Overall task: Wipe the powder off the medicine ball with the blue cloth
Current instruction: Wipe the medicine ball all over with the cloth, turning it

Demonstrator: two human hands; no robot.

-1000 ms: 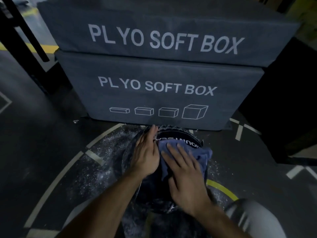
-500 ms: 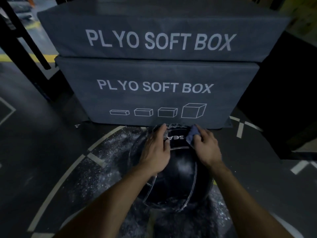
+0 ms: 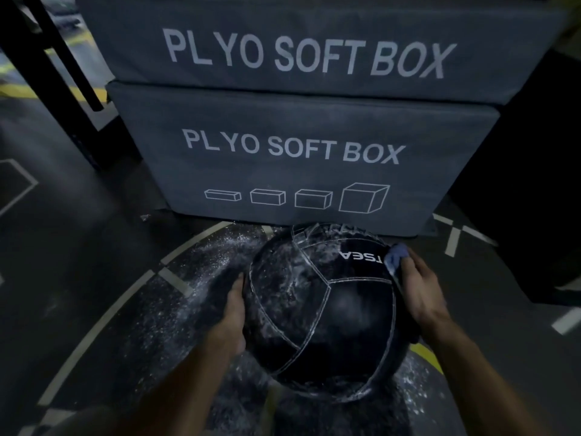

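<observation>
"PLYO SOFT BOX" is printed in white on both stacked soft boxes (image 3: 301, 158); the letters "TSEA" are read upside down on the black medicine ball (image 3: 323, 313), which is set on the floor just before the lower box, its seams and left panels dusted with white powder (image 3: 283, 287). The blue cloth (image 3: 396, 258) is pinched by the right hand (image 3: 421, 287) against the ball's upper right; the left hand (image 3: 234, 313) is laid flat on its left side, fingers straight.

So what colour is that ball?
Black, with pale seams and white powder smears; the ball shows best in the head view.

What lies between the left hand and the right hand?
In the head view, the black medicine ball lies between them: the left hand rests on its left side, and the right hand holds the blue cloth against its right side.
</observation>
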